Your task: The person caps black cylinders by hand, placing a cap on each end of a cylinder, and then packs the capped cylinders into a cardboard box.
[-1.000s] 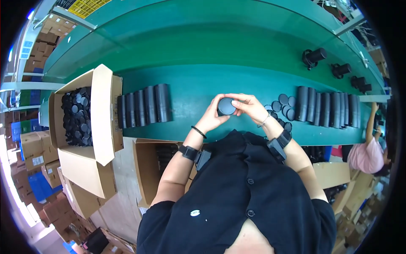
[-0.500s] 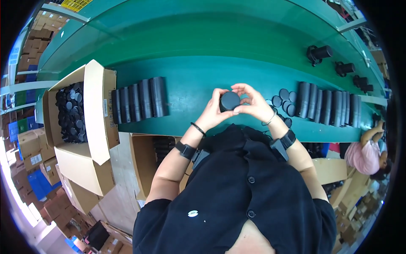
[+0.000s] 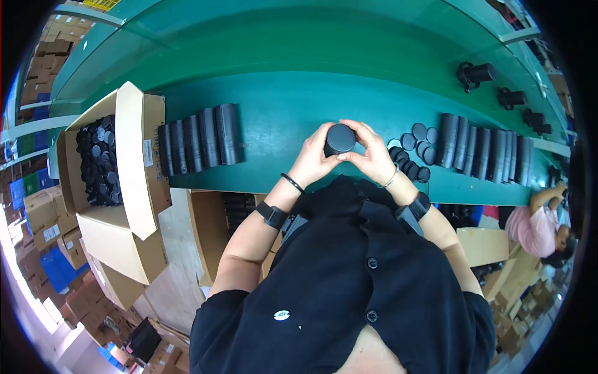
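Observation:
Between my two hands, over the middle of the green bench, is a black cylinder (image 3: 340, 139) seen end-on, its flat round top facing up. My left hand (image 3: 313, 159) wraps its left side, with the thumb at the near edge. The fingers of my right hand (image 3: 372, 154) curl round its far and right side, the thumb also at the near edge. Its lower part is hidden by the hands. Just right of my right hand lie several loose round black caps (image 3: 408, 141). Beyond them a row of black cylinders (image 3: 481, 153) lies side by side.
On the left, another row of black cylinders (image 3: 200, 139) lies near an open cardboard box (image 3: 133, 163) full of small black round parts. Black fittings (image 3: 476, 75) stand along the bench's far right. A person in pink (image 3: 531, 231) is at the right edge. Below the bench stands another carton (image 3: 209, 232).
My right hand's fingers, raised and looser before, have closed round the cylinder's far side. The thumbs have come together at its near edge. More of the loose caps show beside my right hand.

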Tool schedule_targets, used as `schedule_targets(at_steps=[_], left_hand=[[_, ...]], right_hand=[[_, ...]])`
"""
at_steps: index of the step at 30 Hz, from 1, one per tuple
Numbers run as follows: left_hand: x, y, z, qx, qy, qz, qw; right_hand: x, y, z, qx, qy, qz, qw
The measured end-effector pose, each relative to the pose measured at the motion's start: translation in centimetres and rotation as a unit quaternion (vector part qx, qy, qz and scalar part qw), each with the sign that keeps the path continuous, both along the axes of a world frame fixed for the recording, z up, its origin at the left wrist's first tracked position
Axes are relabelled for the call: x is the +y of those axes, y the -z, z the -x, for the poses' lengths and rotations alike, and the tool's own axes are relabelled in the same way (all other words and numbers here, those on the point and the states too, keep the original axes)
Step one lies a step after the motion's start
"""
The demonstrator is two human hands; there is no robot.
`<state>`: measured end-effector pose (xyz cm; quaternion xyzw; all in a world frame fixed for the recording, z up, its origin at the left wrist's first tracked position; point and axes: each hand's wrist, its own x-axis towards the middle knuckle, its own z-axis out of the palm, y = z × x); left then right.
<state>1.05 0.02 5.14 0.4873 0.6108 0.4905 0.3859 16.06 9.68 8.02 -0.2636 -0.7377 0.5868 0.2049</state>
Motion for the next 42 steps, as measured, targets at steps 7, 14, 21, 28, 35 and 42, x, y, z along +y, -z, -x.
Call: schedule_targets(at_steps=[7, 14, 21, 28, 35, 42], left_hand=[[0.1, -0.9, -0.6, -0.012, -0.003, -0.027, 1.000], [1.2, 1.2, -1.6, 0.040, 0.100, 0.002, 0.994], [2.3, -0.7, -1.3, 0.049, 0.098, 0.042, 0.993], [0.9, 0.3, 2.0, -0.249, -0.002, 0.057, 0.967], [0.7, 1.4, 3.1, -0.344, -0.089, 0.026, 0.934], [-0.4, 2.1, 2.5, -0.307, -0.097, 0.038, 0.946]], right_hand=[[0.5, -0.6, -0.1, -0.048, -0.031, 0.003, 0.998], [1.8, -3.5, 0.1, -0.067, -0.176, -0.306, 0.933], [3.4, -3.2, -2.0, -0.009, 0.103, -0.136, 0.985], [10.9, 5.6, -12.8, -0.330, 0.217, -0.199, 0.897], [10.3, 8.6, -16.3, -0.329, 0.101, -0.333, 0.878], [10.8, 9.3, -16.0, -0.269, 0.157, -0.306, 0.900]])
